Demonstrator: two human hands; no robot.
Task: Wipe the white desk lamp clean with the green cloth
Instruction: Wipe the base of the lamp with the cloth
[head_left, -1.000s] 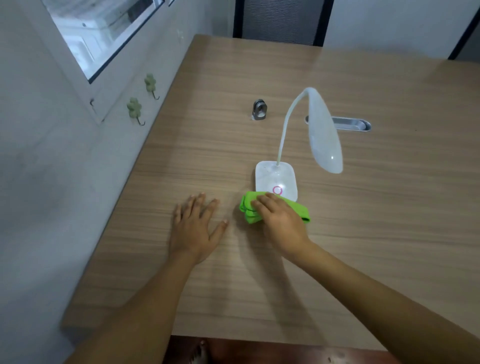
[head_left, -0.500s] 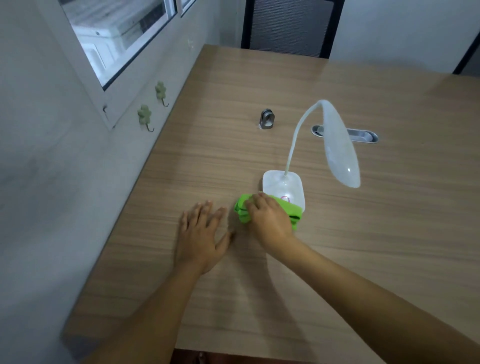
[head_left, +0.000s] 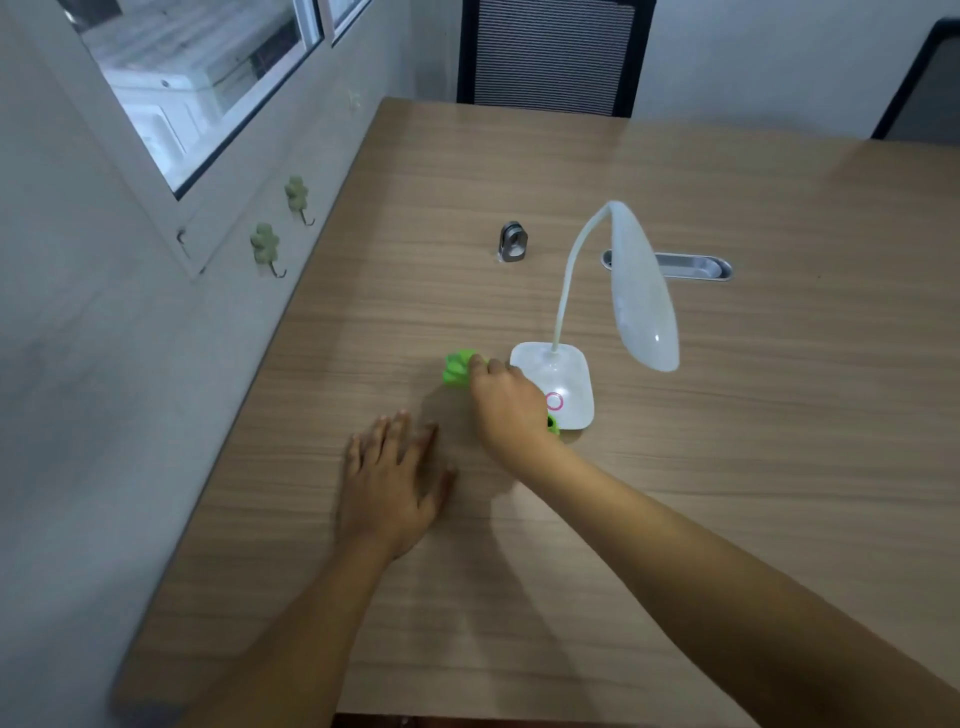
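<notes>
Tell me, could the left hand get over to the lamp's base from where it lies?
Probably yes. The left hand lies flat and empty on the desk, near the lamp base. The right hand with the green cloth sits between them, so it would have to go around.

The white desk lamp (head_left: 555, 387) stands upright. It has a flat square base with a pink ring on it. A thin bendy neck curves up and over, and the long head hangs toward 4 o'clock. The green cloth (head_left: 458, 369) is bunched up, touching the base at 9 o'clock.
</notes>
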